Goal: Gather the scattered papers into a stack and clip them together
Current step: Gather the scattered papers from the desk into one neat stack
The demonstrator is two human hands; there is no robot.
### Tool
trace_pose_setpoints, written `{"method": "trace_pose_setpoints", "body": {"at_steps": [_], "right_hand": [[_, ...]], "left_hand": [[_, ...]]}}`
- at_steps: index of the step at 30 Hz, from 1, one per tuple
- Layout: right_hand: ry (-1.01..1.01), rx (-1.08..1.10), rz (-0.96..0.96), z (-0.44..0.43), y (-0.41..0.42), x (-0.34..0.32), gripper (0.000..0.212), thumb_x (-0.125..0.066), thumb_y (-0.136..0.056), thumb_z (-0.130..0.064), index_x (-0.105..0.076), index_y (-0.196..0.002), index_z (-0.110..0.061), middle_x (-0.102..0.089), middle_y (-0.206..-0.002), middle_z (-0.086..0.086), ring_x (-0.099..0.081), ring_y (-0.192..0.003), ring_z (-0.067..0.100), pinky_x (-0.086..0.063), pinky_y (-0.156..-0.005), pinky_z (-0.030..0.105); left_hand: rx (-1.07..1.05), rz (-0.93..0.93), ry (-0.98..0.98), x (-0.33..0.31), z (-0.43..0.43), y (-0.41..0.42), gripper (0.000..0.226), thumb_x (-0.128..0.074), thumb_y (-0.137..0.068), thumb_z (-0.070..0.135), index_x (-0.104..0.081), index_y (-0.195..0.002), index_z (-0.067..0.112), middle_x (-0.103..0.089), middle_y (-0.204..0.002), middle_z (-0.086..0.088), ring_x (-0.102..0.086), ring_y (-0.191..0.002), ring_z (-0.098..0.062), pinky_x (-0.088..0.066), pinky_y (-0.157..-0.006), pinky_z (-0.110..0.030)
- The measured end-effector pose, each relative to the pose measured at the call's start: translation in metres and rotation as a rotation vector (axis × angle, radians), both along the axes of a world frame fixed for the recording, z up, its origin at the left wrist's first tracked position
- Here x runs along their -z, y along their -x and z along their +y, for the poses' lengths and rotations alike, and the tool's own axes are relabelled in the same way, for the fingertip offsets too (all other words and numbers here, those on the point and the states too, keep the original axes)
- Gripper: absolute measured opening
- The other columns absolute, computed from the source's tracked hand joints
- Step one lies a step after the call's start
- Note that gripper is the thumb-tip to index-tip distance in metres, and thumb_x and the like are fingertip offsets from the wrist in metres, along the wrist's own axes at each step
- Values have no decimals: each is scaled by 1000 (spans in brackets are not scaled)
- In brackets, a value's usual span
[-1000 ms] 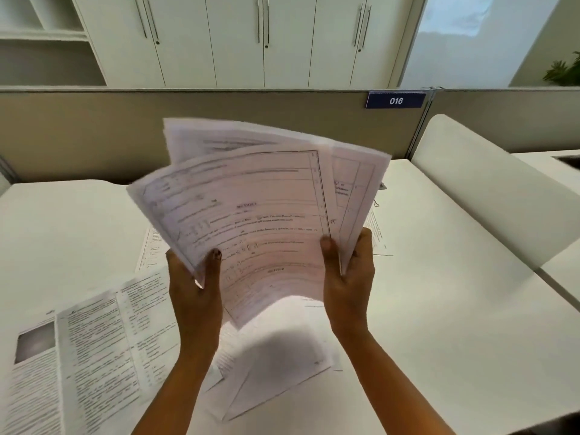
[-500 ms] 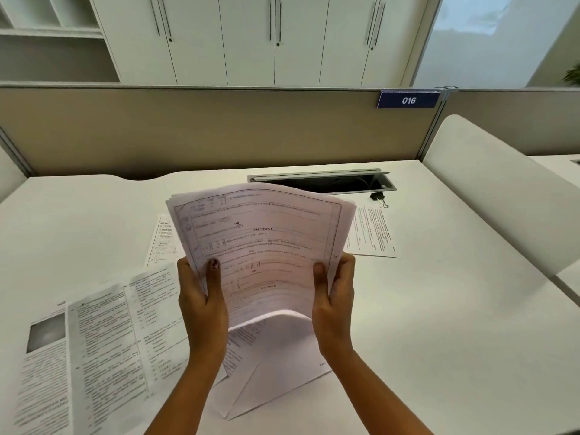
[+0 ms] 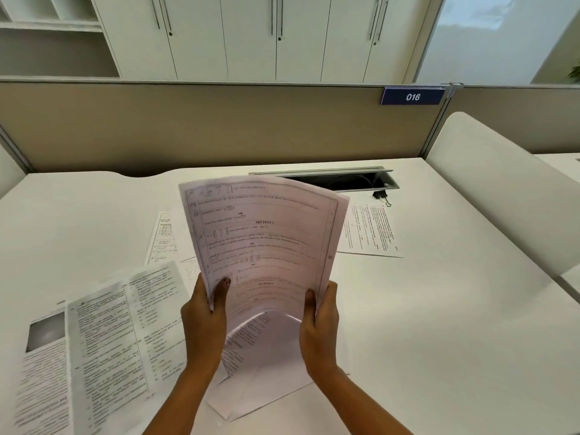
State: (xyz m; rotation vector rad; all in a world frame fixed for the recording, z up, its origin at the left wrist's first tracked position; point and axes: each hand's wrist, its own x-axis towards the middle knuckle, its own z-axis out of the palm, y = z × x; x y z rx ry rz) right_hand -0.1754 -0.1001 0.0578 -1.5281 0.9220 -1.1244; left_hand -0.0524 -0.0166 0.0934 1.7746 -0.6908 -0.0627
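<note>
I hold a stack of printed papers (image 3: 266, 240) upright above the white desk (image 3: 439, 324), its top curling away from me. My left hand (image 3: 205, 321) grips the stack's lower left edge, thumb on the front sheet. My right hand (image 3: 320, 324) grips the lower right edge. More sheets lie loose on the desk: a large text page (image 3: 103, 334) at the left, a sheet (image 3: 164, 237) behind the stack, one (image 3: 370, 230) to its right, and a few (image 3: 266, 381) beneath my wrists. A black binder clip (image 3: 381, 195) rests at the back right.
An open cable tray (image 3: 339, 180) is set into the desk's far edge. A tan partition (image 3: 219, 127) with a blue "016" label (image 3: 412, 96) closes off the back. A white curved divider (image 3: 502, 196) rises on the right.
The fanned sheets have been squared into a neater stack and lowered toward the desk, and my hands have come closer together.
</note>
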Motion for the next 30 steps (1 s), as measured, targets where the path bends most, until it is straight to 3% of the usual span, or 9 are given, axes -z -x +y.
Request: {"method": "trace_pose_setpoints", "body": {"at_steps": [4,8,13,17,19,22,25,27,30], "right_hand": [[87,43,39,-14,-1,-1,21,-39,-99,-17,-40,-107,-37,-57,-106,-10,-59,-98,11,-55,-76,16],[137,187,86,-44,-1,1,18,-47,-97,-11,-46,-108,-24,-58,-104,-2,-55,-92,2,-49,-73,13],[171,307,230,-91,-5,13,22,-50,-89,-1,-52,-107,-13,-56,-105,1,-54,-97,20,-49,-84,40],[175,303,465,-138,-10,21,33,-51,-86,1,-54,-117,-9,-53,-120,10,-47,-115,27,-42,-97,37],[123,279,596,-167,-12,24,39,-52,-89,-5,-48,-128,-6,-46,-134,16,-40,-127,32,-38,-105,42],[31,170,830,-205,-12,30,50,-46,-96,-20,-34,-142,-7,-24,-153,21,-19,-142,36,-19,-117,45],[177,33,1022,-227,-8,39,45,-38,-99,-26,-38,-142,-12,-24,-154,21,-17,-143,38,-15,-117,48],[227,-63,990,-232,-3,39,41,-36,-100,-27,-43,-139,-15,-28,-153,16,-18,-144,34,-11,-117,47],[101,-177,804,-235,13,25,40,-40,-100,-34,-54,-133,-15,-42,-147,4,-27,-142,17,-15,-117,34]], "left_hand": [[-11,-73,-4,-4,-2,-10,33,-53,-93,20,-56,-121,4,-59,-102,0,-59,-82,-16,-53,-74,-28],[-53,72,6,1,-3,-25,31,-54,-92,28,-59,-118,11,-63,-97,3,-61,-80,-16,-47,-61,-20],[-55,356,100,11,0,-38,18,-57,-92,21,-59,-110,23,-62,-93,14,-59,-87,-3,-46,-69,-21],[-41,533,111,24,2,-50,15,-59,-91,16,-62,-104,23,-67,-97,6,-63,-92,-15,-51,-83,-36],[-35,572,104,28,3,-56,14,-60,-90,15,-63,-97,27,-68,-97,2,-64,-94,-19,-51,-85,-39],[-23,605,99,30,1,-60,16,-61,-89,17,-64,-96,31,-70,-101,1,-65,-96,-19,-51,-82,-37],[1,631,93,31,-2,-65,18,-61,-90,18,-64,-100,32,-70,-104,2,-65,-96,-16,-51,-80,-35],[5,630,79,31,-5,-69,19,-61,-90,18,-63,-100,34,-69,-103,5,-65,-96,-14,-51,-82,-34],[8,634,66,32,-9,-74,19,-61,-90,18,-63,-103,32,-69,-104,4,-64,-98,-16,-50,-86,-38]]}}
